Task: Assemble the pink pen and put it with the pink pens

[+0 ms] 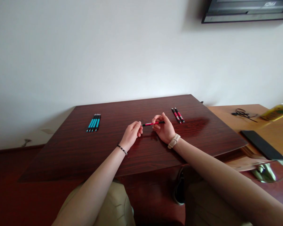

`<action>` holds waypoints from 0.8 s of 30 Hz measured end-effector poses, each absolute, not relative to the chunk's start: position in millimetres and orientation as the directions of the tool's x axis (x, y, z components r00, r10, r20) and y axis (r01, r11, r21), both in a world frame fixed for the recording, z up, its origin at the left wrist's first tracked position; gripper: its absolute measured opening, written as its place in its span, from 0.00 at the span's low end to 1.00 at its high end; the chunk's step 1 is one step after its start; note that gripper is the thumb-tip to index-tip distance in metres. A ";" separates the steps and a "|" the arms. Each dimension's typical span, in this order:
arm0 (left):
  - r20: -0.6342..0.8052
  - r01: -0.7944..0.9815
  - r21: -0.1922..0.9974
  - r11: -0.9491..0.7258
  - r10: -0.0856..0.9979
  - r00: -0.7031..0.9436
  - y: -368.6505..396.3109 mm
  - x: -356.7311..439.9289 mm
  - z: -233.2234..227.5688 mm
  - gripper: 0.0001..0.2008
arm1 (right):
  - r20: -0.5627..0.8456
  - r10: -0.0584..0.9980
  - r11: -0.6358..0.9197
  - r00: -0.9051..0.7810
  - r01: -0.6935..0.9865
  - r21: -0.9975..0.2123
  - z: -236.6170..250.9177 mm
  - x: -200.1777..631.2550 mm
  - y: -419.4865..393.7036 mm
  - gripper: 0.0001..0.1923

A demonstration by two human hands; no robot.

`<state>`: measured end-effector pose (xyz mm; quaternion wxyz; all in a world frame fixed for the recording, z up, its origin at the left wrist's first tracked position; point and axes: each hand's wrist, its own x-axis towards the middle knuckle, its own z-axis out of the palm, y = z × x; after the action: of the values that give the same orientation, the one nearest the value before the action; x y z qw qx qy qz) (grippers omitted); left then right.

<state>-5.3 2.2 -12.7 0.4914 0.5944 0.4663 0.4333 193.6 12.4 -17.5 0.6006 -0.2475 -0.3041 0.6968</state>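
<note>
A red and black pen (148,124) lies crosswise between my two hands, above the middle of the dark wooden table (141,161). My left hand (131,134) pinches its left end between thumb and fingers. At the other end, my right hand (166,131) is turned palm up with curled fingers around the pen, thumb raised. Beyond my right hand, two more red and black pens (178,115) lie side by side. Over on the left, several turquoise and black pens (93,122) form a neat row.
A lighter wooden table (228,121) adjoins on the right, bearing a black cable (243,113), a dark flat object (261,144) and a yellow container (276,112). A white wall (122,56) rises behind, with a screen (249,12) mounted at upper right.
</note>
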 end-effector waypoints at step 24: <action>0.060 0.168 0.981 -0.096 0.975 0.212 -1.7 -3.8 -7.3 0.23 | 0.040 0.987 -0.082 -0.158 -0.690 -0.719 -17.2 193.5 12.7 0.22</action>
<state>-3.8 -1.7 -7.3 0.4825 0.6108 0.4680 0.4184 193.5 12.7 -17.2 0.6029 -0.2395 -0.3091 0.6954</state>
